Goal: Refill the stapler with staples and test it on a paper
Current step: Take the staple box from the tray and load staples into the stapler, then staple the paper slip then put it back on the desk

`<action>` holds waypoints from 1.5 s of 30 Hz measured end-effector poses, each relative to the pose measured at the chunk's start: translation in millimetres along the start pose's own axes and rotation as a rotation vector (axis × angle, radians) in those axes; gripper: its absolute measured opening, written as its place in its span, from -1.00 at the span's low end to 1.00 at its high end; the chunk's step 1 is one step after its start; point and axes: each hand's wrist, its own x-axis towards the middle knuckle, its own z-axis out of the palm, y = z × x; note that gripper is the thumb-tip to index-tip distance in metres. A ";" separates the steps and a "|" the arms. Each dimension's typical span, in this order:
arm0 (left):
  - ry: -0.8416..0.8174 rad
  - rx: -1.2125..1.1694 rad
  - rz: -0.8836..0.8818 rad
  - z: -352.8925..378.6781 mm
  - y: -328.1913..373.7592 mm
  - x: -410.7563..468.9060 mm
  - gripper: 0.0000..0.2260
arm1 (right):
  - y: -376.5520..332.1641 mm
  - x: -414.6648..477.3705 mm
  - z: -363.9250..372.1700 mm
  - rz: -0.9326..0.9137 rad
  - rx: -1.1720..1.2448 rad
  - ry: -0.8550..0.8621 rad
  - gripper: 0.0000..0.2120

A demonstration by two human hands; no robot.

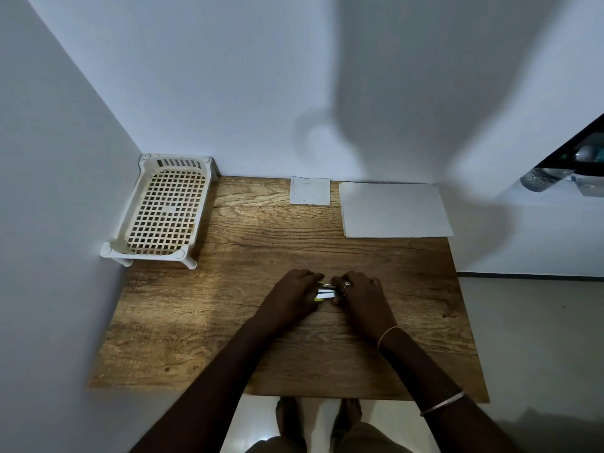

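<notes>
Centrally on the table [228, 322], the stapler [325, 293] (long axis left-right, facing unclear) is clasped between left hand [291, 297] and right hand [361, 295].

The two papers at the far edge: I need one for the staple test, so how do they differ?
The small paper is roughly square with faint marks near its edges; the large sheet is wider, blank, and sits to its right. Both lie flat on the table, out of the hands.
</notes>
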 end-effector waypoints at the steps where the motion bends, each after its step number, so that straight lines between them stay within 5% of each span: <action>1: -0.001 0.002 0.001 1.0 -0.5 -0.3 -0.41 | 1.3 -0.4 0.0 0.002 0.002 -0.010 -0.57; 10: -0.021 0.009 -0.022 7.1 -8.4 -6.4 -0.26 | 4.6 -7.4 0.6 0.003 0.089 -0.012 -0.44; 16: 0.046 0.008 -0.043 -2.4 -6.8 -9.4 -0.38 | 2.7 -1.2 -13.2 0.035 0.287 0.066 -0.51; 23: 0.061 0.115 -0.001 -34.2 -8.7 22.2 -0.46 | 2.0 42.5 -36.1 0.027 0.171 0.026 -0.41; 45: -0.278 0.447 -0.097 -88.0 -38.9 129.2 0.06 | 11.0 171.5 -59.9 -0.075 -0.147 -0.119 -0.18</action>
